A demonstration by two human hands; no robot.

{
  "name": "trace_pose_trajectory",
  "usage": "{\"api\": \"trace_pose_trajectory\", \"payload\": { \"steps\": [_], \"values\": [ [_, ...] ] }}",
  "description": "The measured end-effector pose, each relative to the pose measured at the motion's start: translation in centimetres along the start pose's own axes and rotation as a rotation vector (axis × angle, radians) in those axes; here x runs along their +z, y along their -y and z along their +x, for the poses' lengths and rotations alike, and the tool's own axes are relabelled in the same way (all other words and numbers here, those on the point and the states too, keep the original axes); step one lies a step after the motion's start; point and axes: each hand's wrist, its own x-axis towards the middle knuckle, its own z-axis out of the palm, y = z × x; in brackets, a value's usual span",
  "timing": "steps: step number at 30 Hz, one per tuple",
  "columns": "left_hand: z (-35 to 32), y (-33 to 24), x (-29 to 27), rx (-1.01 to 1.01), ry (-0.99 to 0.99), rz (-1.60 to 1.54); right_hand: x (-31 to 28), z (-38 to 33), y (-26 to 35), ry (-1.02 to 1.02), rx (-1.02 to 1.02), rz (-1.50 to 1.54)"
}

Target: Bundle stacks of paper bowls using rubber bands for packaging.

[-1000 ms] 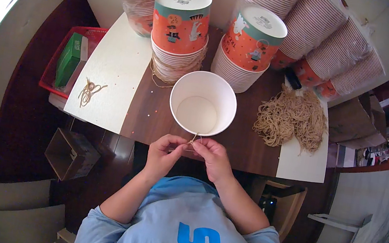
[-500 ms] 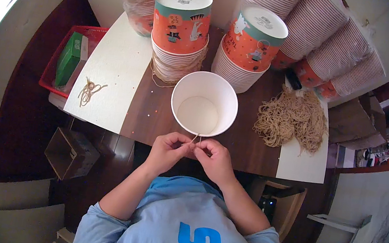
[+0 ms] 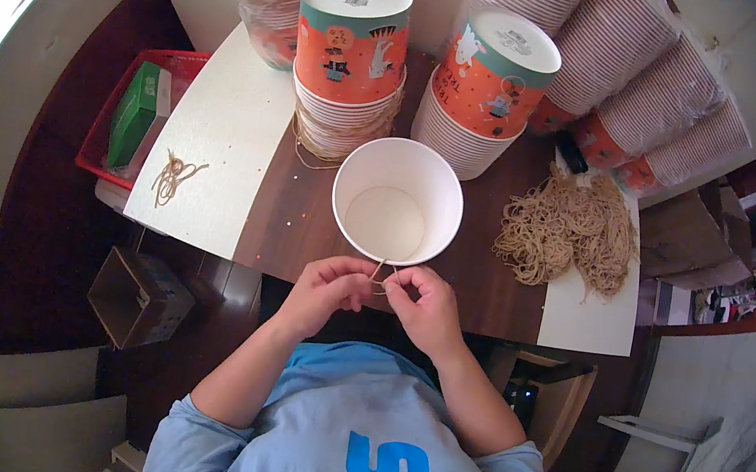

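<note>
My left hand (image 3: pixel 324 285) and my right hand (image 3: pixel 425 304) meet at the near edge of the desk (image 3: pixel 293 214), just below the white paper cup (image 3: pixel 397 202). Between them I hold a short piece of tan string (image 3: pixel 379 273); the fingers of both hands are pinched together on it, thumb against forefinger, the left from the left side and the right from the right. The string rises in a small loop from my fingertips and reaches the near rim of the cup, where it seems to touch the paper, though I cannot tell how it is fastened there. The cup stands upright and open, empty inside, squarely in front of my fingers.

Behind the cup stand two stacks of printed orange cups, upside down: the left stack (image 3: pixel 349 56) with loose string wound around its lower part, the right stack (image 3: pixel 484 86) just beside it. To the right of the white cup, well apart from my hands, a heap of tan strings (image 3: pixel 567 227) lies half on the dark wood and half on a white sheet (image 3: pixel 587 316). To the left, another white board (image 3: pixel 216 143) carries a small bunch of strings (image 3: pixel 172 176). Beyond it a red basket (image 3: pixel 98 145) holds a green box (image 3: pixel 136 112).
</note>
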Motion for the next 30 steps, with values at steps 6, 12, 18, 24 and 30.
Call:
{"api": "trace_pose_trajectory", "payload": {
  "steps": [6,12,18,24,30],
  "values": [
    [0.1,-0.4,1.2,0.14,-0.036,0.377,0.1,0.2,0.1,-0.014,-0.095,-0.005],
    [0.0,-1.1,0.1,0.066,-0.015,0.375,-0.4,0.2,0.1,-0.028,-0.024,-0.045],
    [-0.2,-1.6,0.3,-0.041,-0.022,0.242,0.0,0.3,0.1,-0.069,-0.067,-0.045],
    [-0.3,-1.2,-0.1,-0.093,-0.016,0.123,0.3,0.1,-0.9,-0.026,-0.006,0.123],
    [-0.6,-1.1,-0.3,-0.108,-0.035,0.1,0.3,-1.1,0.6,-0.102,-0.06,-0.056]
  ]
}}
